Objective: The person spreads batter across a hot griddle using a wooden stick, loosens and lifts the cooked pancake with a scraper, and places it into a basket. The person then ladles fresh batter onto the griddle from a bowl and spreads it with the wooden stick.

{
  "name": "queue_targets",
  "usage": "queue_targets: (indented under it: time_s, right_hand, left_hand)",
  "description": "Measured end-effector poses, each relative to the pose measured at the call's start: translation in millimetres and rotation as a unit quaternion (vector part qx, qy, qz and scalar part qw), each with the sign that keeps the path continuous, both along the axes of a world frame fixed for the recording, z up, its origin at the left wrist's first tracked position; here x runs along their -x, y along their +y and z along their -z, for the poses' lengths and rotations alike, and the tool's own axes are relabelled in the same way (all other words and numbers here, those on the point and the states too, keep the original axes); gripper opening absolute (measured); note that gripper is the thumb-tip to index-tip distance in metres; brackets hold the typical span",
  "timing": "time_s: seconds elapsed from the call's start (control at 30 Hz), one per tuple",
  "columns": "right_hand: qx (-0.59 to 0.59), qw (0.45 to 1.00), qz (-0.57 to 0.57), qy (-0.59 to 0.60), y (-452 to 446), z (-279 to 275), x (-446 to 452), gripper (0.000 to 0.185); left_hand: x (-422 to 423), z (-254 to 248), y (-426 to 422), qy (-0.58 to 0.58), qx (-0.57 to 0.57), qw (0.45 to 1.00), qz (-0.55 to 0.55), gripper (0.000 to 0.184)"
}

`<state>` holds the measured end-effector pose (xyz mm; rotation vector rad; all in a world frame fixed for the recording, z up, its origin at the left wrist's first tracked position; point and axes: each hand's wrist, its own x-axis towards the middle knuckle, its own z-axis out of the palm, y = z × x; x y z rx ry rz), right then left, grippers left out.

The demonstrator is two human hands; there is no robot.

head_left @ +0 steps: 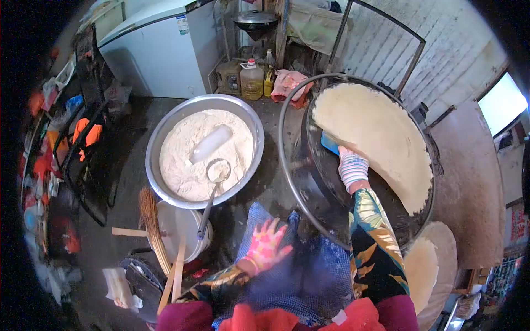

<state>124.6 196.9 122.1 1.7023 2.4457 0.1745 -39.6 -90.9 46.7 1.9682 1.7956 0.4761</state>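
My right hand (353, 167), in a striped glove, grips a blue scraper (329, 142) at the edge of a large thin pancake (375, 127). The pancake covers the far and right part of a round dark griddle (337, 185), with bare metal along the near side. My left hand (266, 244), in a pink patterned glove, lies with fingers spread over my blue apron (254, 218), holding nothing. To the left, a wide metal basin (154, 171) holds pale batter or flour (176, 140). A ladle (219, 171) and a translucent plastic container (212, 143) rest in it.
Left of my knees stand a white bucket (176, 220), a straw brush (149, 212) and wooden sticks (179, 267). A metal ring rail (284, 149) surrounds the griddle. Flat pancakes (422, 270) lie at lower right. An oil jug (252, 80) and a white freezer (152, 60) stand behind.
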Motion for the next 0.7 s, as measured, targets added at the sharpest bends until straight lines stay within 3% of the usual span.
queue_targets:
  time_s: [0.03,0.1,0.2,0.3,0.33,0.47,0.53,0.57,0.6,0.63,0.7]
  right_hand:
    - [-0.002,1.0,0.001,0.003,4,5,-1,0.033]
    - [-0.034,0.999,-0.013,0.039,10,17,-5,0.032]
    - [-0.056,0.997,-0.03,0.036,11,21,-9,0.031]
    - [-0.053,0.998,-0.023,0.034,11,11,-3,0.031]
    - [-0.108,0.991,-0.061,0.05,15,21,-8,0.032]
    - [-0.152,0.984,-0.055,0.069,24,37,-11,0.03]
    - [-0.004,0.973,0.049,0.225,34,49,-11,0.028]
    - [-0.006,0.973,0.053,0.226,40,60,-13,0.028]
    - [-0.02,0.95,0.061,0.305,46,70,-14,0.04]
    - [-0.032,0.921,0.07,0.381,46,64,-10,0.055]
    - [0.024,0.919,0.126,0.373,41,55,-11,0.056]
  left_hand:
    - [3,1,6,0.003,-0.002,1.0,0.001,0.065]
    - [10,5,12,-0.149,-0.088,0.977,-0.127,0.067]
    - [54,1,50,-0.183,-0.149,0.954,-0.186,0.069]
    - [110,-16,109,-0.09,-0.182,0.957,-0.207,0.063]
    - [131,-16,132,-0.05,-0.244,0.953,-0.174,0.062]
    - [171,-59,209,0.076,-0.281,0.948,-0.125,0.064]
    - [179,-73,244,0.162,-0.252,0.949,-0.099,0.064]
    - [184,-72,261,0.212,-0.258,0.94,-0.068,0.065]
    - [183,-68,276,0.212,-0.261,0.939,-0.065,0.065]
    - [181,-67,292,0.284,-0.251,0.925,-0.017,0.065]
    - [171,-57,306,0.403,-0.26,0.874,0.08,0.062]
